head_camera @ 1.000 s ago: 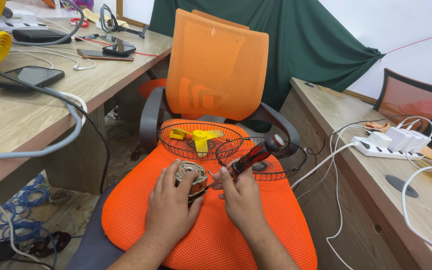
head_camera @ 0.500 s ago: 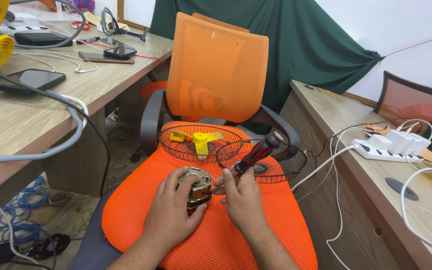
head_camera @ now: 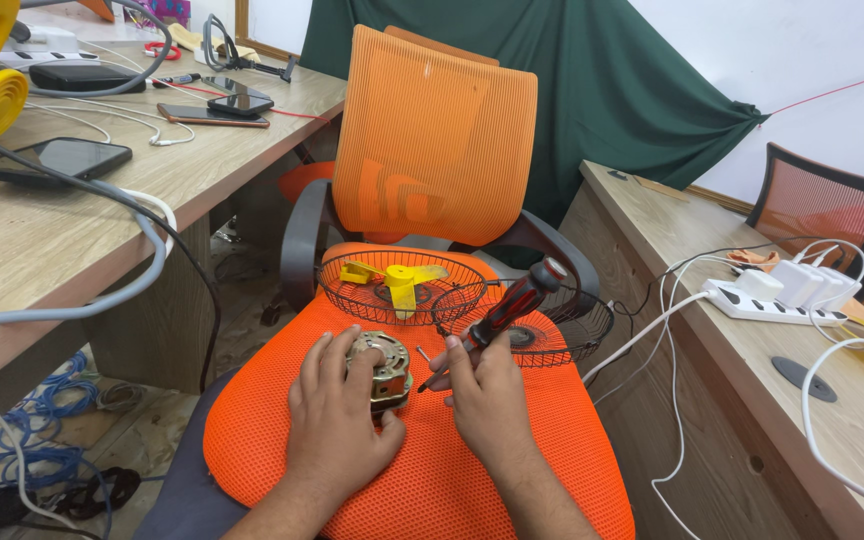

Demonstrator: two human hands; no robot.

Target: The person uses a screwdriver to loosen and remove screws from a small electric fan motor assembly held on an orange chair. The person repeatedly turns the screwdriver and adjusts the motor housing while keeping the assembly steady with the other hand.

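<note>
— Head view first: what are the two hands grasping?

— The left hand is cupped over a small metal fan motor, fingers curled around its near side, pinning it to the orange mesh seat of the chair. The right hand is clenched around a screwdriver with a red and black handle; the handle slants up and away to the right, and the tip end points down toward the motor's right side.

— Where does the motor sit on the seat?

— About the middle, a little toward the near edge. A small loose screw lies on the mesh just beside it, between the two hands.

— And behind the hands?

— Two black wire fan guards rest along the seat's back edge. The left guard holds a yellow fan blade; the right guard overlaps the seat's right edge, under the screwdriver handle.

— Anything off the chair?

— A wooden worktop on the left carries phones, cables and a yellow tool at its far corner. Another worktop on the right carries a white power strip with plugs and white cables.
</note>
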